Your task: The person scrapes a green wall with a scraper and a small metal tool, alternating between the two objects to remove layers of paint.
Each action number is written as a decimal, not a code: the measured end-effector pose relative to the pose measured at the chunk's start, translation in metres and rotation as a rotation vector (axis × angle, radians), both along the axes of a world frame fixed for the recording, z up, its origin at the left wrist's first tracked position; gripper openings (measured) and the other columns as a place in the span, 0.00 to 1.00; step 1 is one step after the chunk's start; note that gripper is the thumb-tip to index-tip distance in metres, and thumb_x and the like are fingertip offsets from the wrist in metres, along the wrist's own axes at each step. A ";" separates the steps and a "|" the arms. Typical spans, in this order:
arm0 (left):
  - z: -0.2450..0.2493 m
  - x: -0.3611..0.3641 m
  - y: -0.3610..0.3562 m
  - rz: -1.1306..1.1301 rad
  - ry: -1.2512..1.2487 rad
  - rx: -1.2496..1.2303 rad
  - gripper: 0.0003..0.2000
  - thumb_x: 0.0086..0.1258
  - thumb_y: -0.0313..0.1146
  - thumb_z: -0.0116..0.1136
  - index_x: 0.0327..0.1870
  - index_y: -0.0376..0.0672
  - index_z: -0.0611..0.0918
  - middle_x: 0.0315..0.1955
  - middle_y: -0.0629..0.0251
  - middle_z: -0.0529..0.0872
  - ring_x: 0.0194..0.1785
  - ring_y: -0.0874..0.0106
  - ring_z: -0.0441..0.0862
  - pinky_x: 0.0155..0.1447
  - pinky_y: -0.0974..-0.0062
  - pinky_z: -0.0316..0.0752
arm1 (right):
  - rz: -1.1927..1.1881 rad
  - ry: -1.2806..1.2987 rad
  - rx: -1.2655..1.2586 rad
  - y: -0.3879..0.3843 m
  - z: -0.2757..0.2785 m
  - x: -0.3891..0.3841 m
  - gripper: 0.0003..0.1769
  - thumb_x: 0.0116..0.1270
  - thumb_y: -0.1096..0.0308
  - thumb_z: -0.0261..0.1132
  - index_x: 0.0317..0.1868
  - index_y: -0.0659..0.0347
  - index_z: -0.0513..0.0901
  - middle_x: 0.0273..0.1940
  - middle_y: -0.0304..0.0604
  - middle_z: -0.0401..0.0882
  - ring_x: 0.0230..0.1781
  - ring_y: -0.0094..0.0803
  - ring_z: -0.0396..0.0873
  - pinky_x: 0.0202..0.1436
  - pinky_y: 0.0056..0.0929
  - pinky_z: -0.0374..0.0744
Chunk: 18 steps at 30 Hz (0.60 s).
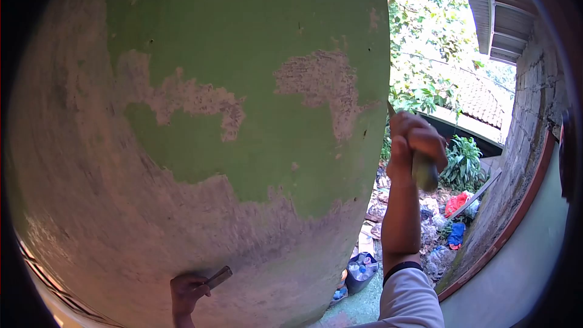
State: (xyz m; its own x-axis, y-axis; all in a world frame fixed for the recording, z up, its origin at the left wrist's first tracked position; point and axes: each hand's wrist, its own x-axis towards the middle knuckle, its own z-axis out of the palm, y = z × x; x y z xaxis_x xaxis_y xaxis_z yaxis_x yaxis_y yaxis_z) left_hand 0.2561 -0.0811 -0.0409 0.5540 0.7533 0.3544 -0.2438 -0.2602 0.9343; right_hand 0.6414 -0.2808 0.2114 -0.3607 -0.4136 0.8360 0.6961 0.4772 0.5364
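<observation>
My right hand [416, 140] is raised at the right edge of the wall, closed round a knife-like tool. The tool's thick, rounded greenish handle [425, 173] sticks out below the fist, and its narrow dark blade [390, 109] points up at the wall's edge. Low on the wall, my left hand [187, 291] grips a small flat rectangular bar [219, 276], whose kind I cannot tell. The wall [261, 12] carries green paint, with rough bare patches [322, 79] and a broad pale, stripped area along the bottom and left.
Beyond the wall's edge, a dark bucket [362, 267] of plastic bottles stands on the floor. Litter [437, 249] with a red bag [456, 205] covers the ground by leafy plants [464, 164]. A block wall [525, 127] and a roof overhang [507, 18] bound the right side.
</observation>
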 end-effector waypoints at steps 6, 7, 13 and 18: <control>0.002 0.001 0.001 0.001 0.018 0.013 0.09 0.46 0.14 0.61 0.31 0.27 0.80 0.22 0.53 0.81 0.23 0.67 0.81 0.29 0.73 0.78 | -0.298 0.111 0.119 0.014 0.008 0.018 0.13 0.51 0.76 0.64 0.20 0.60 0.66 0.13 0.37 0.63 0.09 0.25 0.60 0.13 0.23 0.63; 0.000 0.001 0.003 0.001 0.012 0.008 0.09 0.46 0.14 0.61 0.31 0.27 0.80 0.22 0.53 0.81 0.23 0.66 0.81 0.30 0.73 0.78 | -0.298 0.105 0.128 0.011 0.008 0.010 0.13 0.51 0.76 0.64 0.20 0.60 0.66 0.13 0.37 0.63 0.09 0.25 0.60 0.13 0.23 0.63; 0.010 0.009 -0.009 0.084 -0.015 0.015 0.07 0.43 0.18 0.56 0.25 0.26 0.80 0.16 0.57 0.79 0.19 0.70 0.78 0.26 0.75 0.75 | -0.321 0.040 0.037 0.013 0.005 0.009 0.10 0.56 0.75 0.63 0.26 0.63 0.67 0.14 0.38 0.64 0.12 0.27 0.64 0.15 0.23 0.63; 0.018 0.010 -0.013 0.104 0.055 0.042 0.07 0.43 0.19 0.56 0.25 0.26 0.80 0.16 0.57 0.79 0.19 0.70 0.78 0.26 0.75 0.76 | -0.200 -0.219 -0.094 0.001 -0.006 -0.047 0.08 0.49 0.78 0.61 0.23 0.63 0.68 0.15 0.38 0.66 0.11 0.31 0.65 0.16 0.29 0.69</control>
State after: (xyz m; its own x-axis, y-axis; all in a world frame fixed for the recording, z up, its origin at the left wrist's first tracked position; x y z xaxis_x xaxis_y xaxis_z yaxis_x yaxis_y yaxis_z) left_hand 0.2665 -0.0945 -0.0233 0.4933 0.7927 0.3582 -0.1627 -0.3205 0.9332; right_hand 0.5948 -0.2802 0.2058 -0.6029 -0.2406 0.7607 0.6540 0.3971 0.6439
